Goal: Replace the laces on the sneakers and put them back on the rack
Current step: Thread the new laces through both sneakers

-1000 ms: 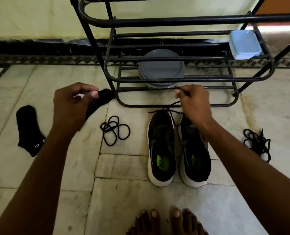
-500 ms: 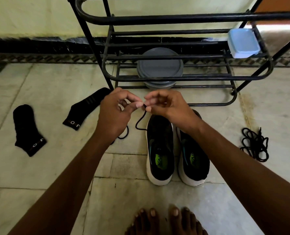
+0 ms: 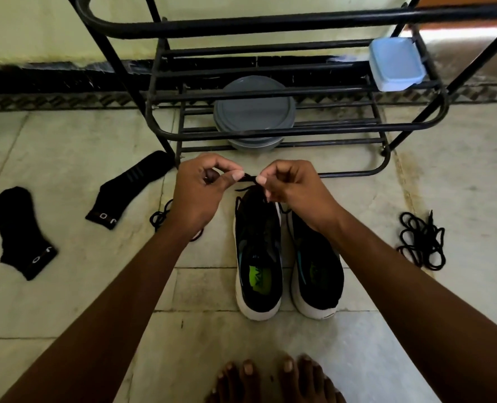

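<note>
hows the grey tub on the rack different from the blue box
The grey tub is round and wide; the blue box is squarish and smaller. The tub sits low, mid-rack, behind bars; the box sits higher at the right end. Both look lidded and sit in the rack.

A black sock (image 3: 23, 231) lies far left; a second sock (image 3: 131, 190) near it; grey tub (image 3: 254, 112) and blue box (image 3: 395, 64) beyond.

The tiled floor (image 3: 67, 301) bears paired sneakers (image 3: 257, 257), two black socks (image 3: 23, 231), seemingly two lace bundles (image 3: 421, 242).
</note>
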`<state>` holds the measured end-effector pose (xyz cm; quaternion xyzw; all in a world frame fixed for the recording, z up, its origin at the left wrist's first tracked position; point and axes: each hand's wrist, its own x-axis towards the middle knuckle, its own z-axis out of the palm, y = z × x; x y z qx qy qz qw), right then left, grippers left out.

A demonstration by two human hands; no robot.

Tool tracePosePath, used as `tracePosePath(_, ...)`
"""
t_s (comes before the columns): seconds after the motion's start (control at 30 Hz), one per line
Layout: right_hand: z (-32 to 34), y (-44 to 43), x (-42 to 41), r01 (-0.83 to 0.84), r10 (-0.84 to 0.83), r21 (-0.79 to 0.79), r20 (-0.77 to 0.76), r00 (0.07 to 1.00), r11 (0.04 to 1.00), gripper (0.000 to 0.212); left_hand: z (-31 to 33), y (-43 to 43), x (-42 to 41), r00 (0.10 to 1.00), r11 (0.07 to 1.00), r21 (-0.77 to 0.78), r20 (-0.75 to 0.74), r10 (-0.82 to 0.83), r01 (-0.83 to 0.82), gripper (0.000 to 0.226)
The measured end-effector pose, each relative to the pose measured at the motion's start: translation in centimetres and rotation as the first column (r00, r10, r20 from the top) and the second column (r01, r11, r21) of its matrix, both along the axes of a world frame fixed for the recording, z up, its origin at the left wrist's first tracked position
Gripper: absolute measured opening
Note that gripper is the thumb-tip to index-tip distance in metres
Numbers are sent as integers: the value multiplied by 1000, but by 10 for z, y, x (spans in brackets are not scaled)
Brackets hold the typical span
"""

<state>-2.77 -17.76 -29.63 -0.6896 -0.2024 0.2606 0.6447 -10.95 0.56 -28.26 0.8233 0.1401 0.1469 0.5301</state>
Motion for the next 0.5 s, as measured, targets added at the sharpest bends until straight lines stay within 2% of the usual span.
tracePosePath(0.1, -5, -1, 4, 3, -2, -30, 45, 999, 1000, 11, -2, -4, 6, 999, 998, -37, -12, -41, 41, 8)
tracePosePath(0.23, -6, -6, 6, -107, 108, -42, 12, 994, 993, 15, -9, -7, 14, 999, 999, -5, -3, -36, 36, 6)
tracePosePath(0.3, -10, -9, 7, -84, 85, -34, 18, 996, 996, 22, -11, -7, 17, 999, 999, -3, -1, -34, 34, 6)
tracePosePath(0.4, -18, -12, 9, 16, -14, -48, 33, 999, 999, 19, -11, -9, 20, 997, 997, -39, -10, -74, 74, 8)
tracePosePath(0.5, -20, -14, 11, -18, 19, -37, 11, 1000, 999, 29, -10, -13, 22, 993, 992, -42, -11, -120, 120, 13)
